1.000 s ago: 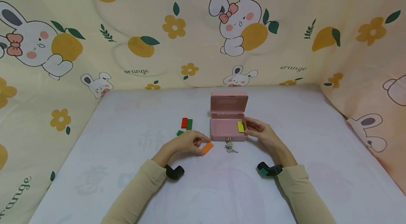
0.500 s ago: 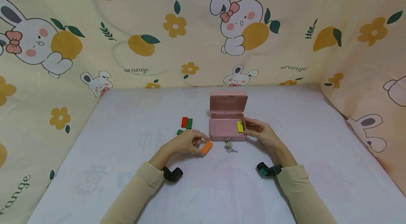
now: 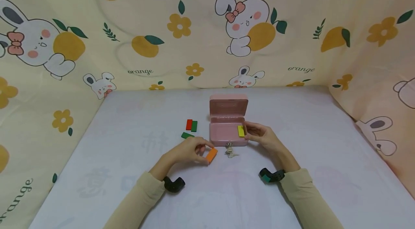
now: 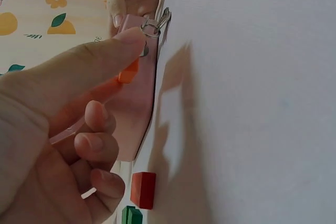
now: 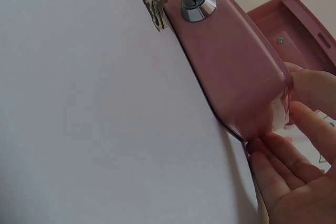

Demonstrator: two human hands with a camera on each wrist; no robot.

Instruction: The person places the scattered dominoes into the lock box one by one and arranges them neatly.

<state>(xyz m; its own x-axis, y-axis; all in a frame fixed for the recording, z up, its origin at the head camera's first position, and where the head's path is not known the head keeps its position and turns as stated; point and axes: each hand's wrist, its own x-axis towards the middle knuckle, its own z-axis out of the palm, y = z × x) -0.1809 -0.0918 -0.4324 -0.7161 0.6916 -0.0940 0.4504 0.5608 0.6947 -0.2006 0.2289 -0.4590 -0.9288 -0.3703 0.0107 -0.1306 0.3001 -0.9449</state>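
Note:
My left hand [image 3: 188,151] pinches an orange block [image 3: 212,154] between thumb and index finger, close to the front left corner of a pink cash box [image 3: 227,139]. In the left wrist view the thumb partly hides this orange block [image 4: 128,72], and the other fingers are loosely bent. The cash box stands with its lid [image 3: 228,107] raised. My right hand [image 3: 264,138] holds the box's right side, with fingertips at the rim and against the outer wall [image 5: 262,116]. A yellow block [image 3: 241,131] lies inside, by the right wall. Keys [image 3: 231,151] hang from the front lock [image 5: 198,8].
Left of the box, a red block [image 3: 189,124] lies beside a green block [image 3: 194,126]. Another green block [image 3: 187,135] is nearer the left hand. A white cloth [image 3: 129,185] covers the table, and a patterned curtain [image 3: 201,12] hangs behind it.
The cash box has slid slightly left, with the keys and yellow block, and the right hand has moved with it. The left hand has shifted slightly toward the front, still pinching the orange block.

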